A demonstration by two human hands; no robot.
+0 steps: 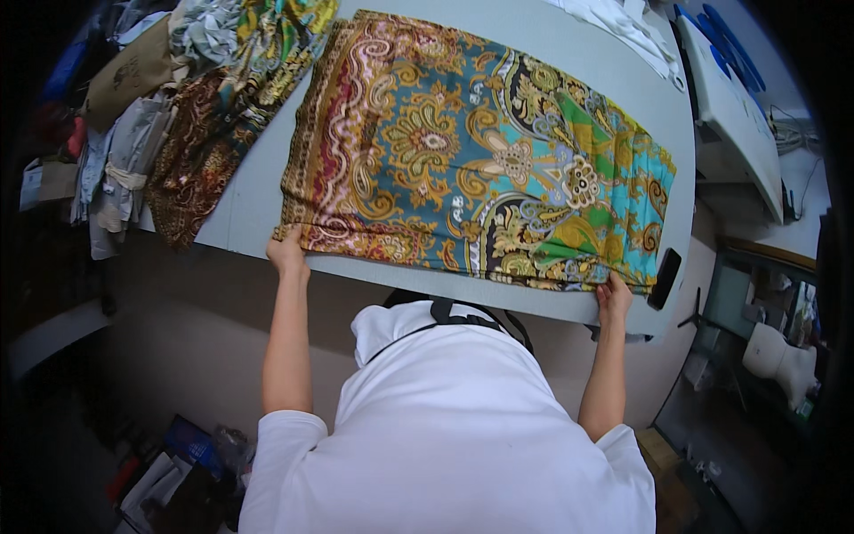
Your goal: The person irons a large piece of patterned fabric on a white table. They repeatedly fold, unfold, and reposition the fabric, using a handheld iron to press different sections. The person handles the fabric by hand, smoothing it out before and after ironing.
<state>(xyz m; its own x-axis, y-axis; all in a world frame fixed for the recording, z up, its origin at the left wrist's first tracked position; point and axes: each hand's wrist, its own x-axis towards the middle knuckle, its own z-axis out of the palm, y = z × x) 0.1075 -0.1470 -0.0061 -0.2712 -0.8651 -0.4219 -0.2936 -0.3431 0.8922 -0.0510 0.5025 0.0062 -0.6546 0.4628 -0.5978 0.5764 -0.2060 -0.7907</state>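
A paisley-patterned cloth (427, 140) in teal, gold, red and green lies spread and folded over on a pale tabletop (243, 200). At its near left corner my left hand (288, 252) grips the edge between thumb and fingers. My right hand (614, 295) pinches the near edge toward the right end, by the table's front edge. Just right of that end lies a black smartphone (664, 278). The undersides of both hands' grips are partly hidden.
Another patterned cloth (193, 147) hangs over the table's left front edge, beside bundled pale fabric (130, 147) and a brown paper bag (130, 77). White cloth (620, 33) lies at the far right. Beyond the right edge stands a white panel-like object (734, 113).
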